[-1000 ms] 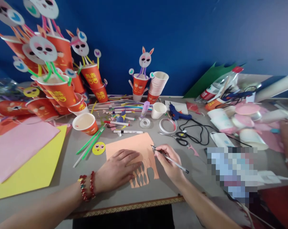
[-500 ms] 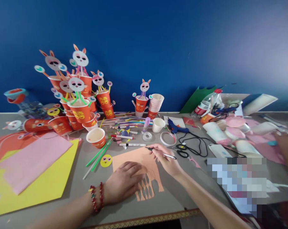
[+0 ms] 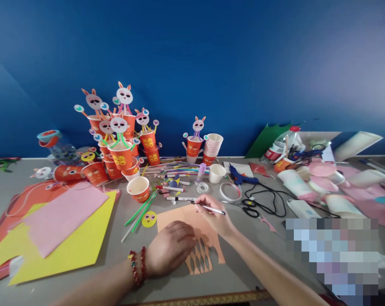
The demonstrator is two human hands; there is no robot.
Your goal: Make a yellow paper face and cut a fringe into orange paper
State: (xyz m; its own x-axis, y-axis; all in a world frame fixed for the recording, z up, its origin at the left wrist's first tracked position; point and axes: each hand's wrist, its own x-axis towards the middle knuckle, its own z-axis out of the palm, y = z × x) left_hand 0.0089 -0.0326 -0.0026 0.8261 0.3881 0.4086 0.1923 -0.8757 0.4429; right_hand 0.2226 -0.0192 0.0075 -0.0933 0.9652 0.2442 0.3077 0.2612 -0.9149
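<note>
My left hand (image 3: 172, 245), with beaded bracelets at the wrist, lies flat on a sheet of orange paper (image 3: 176, 216). The near edge of this paper is cut into wavy strips, and a pencil-like outline shows beside them. In my right hand (image 3: 218, 219) is a slim white marker (image 3: 210, 208) with black ends, pinched between thumb and fingers over the sheet's far part. Whether its tip touches the paper I cannot tell. Just beyond the sheet lies another white marker (image 3: 180, 199). A round yellow paper face (image 3: 149, 219) sits left of the sheet.
Red paper cups with rabbit faces (image 3: 120, 158) stand stacked at the back left. Coloured sheets (image 3: 93, 238) cover the left side. Black-handled scissors (image 3: 250, 208), a blue glue gun (image 3: 240, 175) with its cord and a pixelated area occupy the right. An open cup (image 3: 138, 189) stands nearby.
The whole view has shifted, so things appear farther right and lower. My right hand has moved slightly left over the paper with the marker. My left hand stays on the sheet.
</note>
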